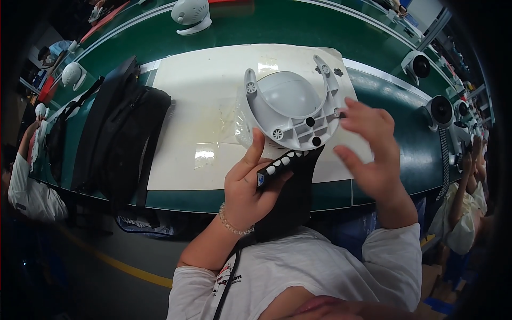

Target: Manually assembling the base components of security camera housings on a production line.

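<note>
A white plastic appliance (290, 93) lies with its ribbed, curved base (296, 133) facing up. Spoked round recesses dot the base, and two black round pads (313, 132) sit on it near its front. My left hand (245, 184) is closed around a black strip (282, 162) bearing a row of white round spots, its thumb raised beside the base. A black sheet hangs below that hand. At the base's right side is my right hand (373, 146), thumb and fingers apart. A tiny dark piece shows by its fingertip; whether it is stuck there I cannot tell.
A pale board (181, 122) with clear tape patches covers the middle of the green bench. On its left lies a black bag (133, 128). Similar white appliances stand at the back (192, 15) and right (440, 111). Other people work at both sides.
</note>
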